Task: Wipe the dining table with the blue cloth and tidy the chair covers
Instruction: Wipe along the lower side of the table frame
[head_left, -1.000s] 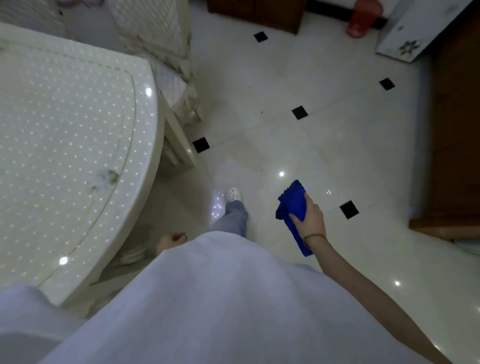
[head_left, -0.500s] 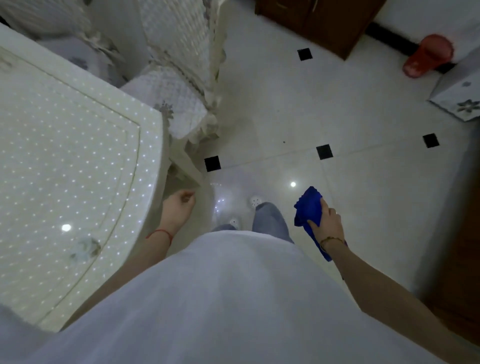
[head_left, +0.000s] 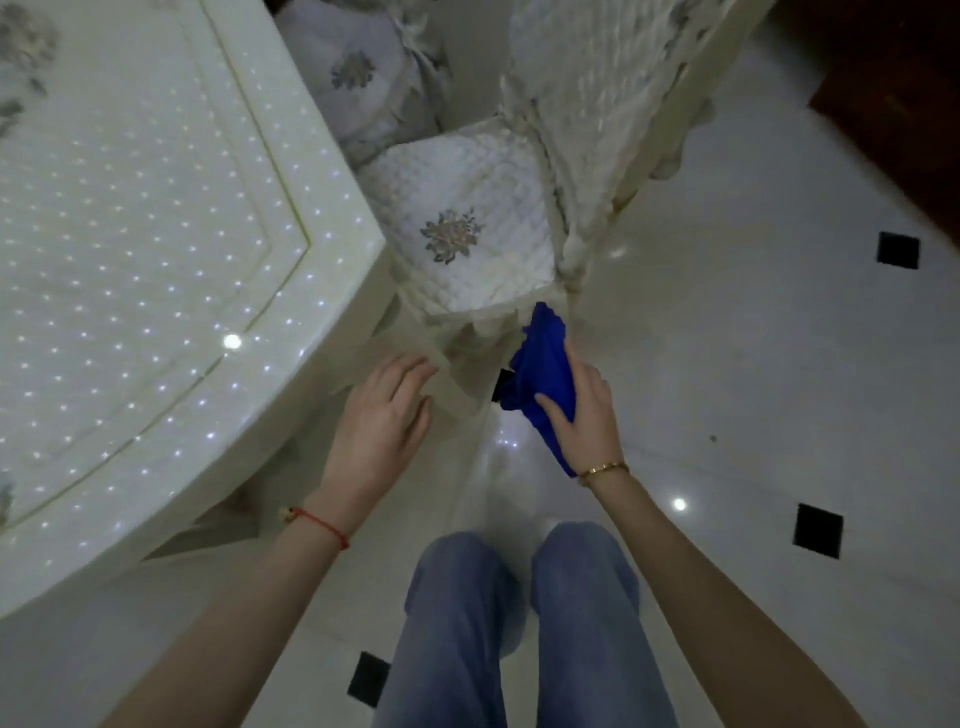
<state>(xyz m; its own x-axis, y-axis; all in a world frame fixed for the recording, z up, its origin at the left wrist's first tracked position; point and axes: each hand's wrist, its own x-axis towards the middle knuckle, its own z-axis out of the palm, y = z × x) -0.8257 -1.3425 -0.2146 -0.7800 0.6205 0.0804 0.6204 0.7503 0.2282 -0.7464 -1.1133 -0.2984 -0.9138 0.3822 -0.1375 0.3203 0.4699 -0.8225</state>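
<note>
The white dining table (head_left: 130, 270), speckled with light dots, fills the left. Tucked beside its corner stands a chair whose quilted white seat cover (head_left: 467, 228) carries a grey flower motif, with a frilled back cover (head_left: 587, 104) rising behind it. My right hand (head_left: 587, 415) is shut on the bunched blue cloth (head_left: 543, 364), just below the seat's front right corner. My left hand (head_left: 382, 421) is stretched out with fingers apart, fingertips close to the seat cover's hanging front frill, holding nothing.
A second chair with a pale flowered cushion (head_left: 358, 78) sits farther along the table. Glossy white floor tiles with small black diamonds (head_left: 818, 530) spread to the right. Dark wooden furniture (head_left: 893, 93) stands at the upper right. My jeans-clad legs (head_left: 519, 623) are below.
I have stepped toward the chair and the view has tilted down. Both hands have come forward and up to the seat cover's front edge; the cloth stays in my right hand.
</note>
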